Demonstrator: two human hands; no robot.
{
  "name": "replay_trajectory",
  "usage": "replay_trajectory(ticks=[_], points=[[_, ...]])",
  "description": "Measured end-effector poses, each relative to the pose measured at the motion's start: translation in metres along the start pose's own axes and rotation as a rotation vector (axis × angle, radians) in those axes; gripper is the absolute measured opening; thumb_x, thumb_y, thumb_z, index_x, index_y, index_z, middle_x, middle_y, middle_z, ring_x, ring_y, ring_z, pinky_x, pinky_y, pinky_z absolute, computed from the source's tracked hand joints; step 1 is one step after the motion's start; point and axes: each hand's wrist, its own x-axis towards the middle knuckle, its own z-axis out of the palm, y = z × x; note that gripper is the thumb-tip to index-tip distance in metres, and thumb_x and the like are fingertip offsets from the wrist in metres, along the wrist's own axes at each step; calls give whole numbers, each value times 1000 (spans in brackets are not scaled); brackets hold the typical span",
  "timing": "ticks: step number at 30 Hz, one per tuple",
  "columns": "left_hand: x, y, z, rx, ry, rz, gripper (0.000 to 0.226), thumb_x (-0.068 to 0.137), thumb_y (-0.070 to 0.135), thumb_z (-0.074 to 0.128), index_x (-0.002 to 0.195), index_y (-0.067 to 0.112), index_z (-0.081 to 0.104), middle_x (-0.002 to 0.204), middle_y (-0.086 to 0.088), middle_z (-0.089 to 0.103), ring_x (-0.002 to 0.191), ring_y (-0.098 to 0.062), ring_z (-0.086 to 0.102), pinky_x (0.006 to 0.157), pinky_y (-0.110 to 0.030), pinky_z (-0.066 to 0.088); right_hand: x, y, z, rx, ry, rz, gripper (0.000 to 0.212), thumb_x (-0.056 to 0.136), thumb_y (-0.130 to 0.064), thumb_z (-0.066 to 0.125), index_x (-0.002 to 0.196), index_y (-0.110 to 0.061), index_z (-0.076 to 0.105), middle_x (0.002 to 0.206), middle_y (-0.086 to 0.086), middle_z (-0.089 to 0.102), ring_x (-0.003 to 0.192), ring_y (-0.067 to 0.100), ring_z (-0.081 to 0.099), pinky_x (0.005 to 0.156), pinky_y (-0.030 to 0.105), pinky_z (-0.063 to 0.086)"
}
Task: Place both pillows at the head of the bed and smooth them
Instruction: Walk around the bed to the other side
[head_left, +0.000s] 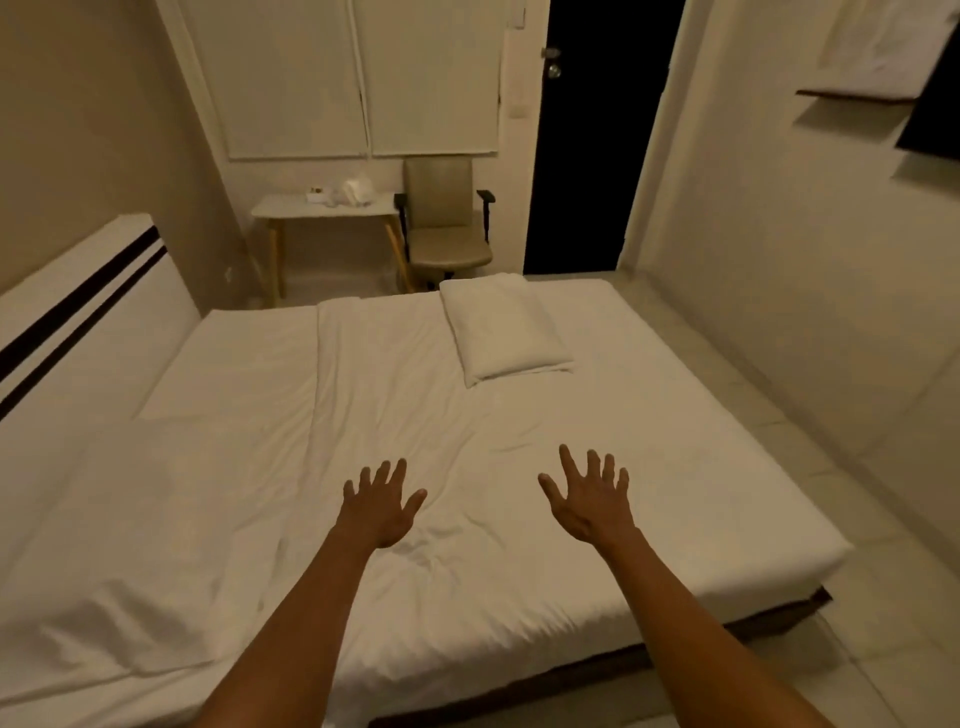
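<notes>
Your left hand (382, 506) and right hand (589, 501) hover spread wide, empty, over the bed (675, 415). One pillow (506, 330) lies at the far edge, well away from the headboard (78, 322); the second isn't discernible. Reach across and grip both its short ends.

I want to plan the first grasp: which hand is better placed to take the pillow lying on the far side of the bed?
The right hand, probably. Both hands are open and empty above the bed, but the pillow lies ahead of the right hand, while the left hand would have to cross over.
</notes>
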Motion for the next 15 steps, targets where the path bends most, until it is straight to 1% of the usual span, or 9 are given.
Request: replay_trajectory(ticks=[4,6,10,15], points=[[8,90,3,49,79,98,68,101,55,23,156,17,11,163,-8,15,149,-31,13,119,-49,14,-1,90,-28,-17,25,63,74,99,-61,26,159,-24,2,163,21,10,149,45,2,119,58,2],[10,144,9,46,100,140,66,101,53,25,156,17,15,162,-8,19,149,-29,15,119,-49,15,-1,142,-38,0,28,108,76,99,-60,31,158,-22,2,162,22,12,148,46,4,119,59,5],[20,257,24,31,95,189,66,102,53,25,156,18,14,162,-9,19,149,-29,14,120,-48,13,-1,249,-58,23,16,154,80,98,-63,32,158,-21,2,162,22,11,149,46,2,118,59,4],[38,393,48,12,89,279,66,101,52,30,156,17,16,161,-12,22,148,-30,18,118,-49,20,-7,380,-91,18,16,227,84,96,-65,35,158,-20,2,162,21,11,149,46,3,119,59,5]])
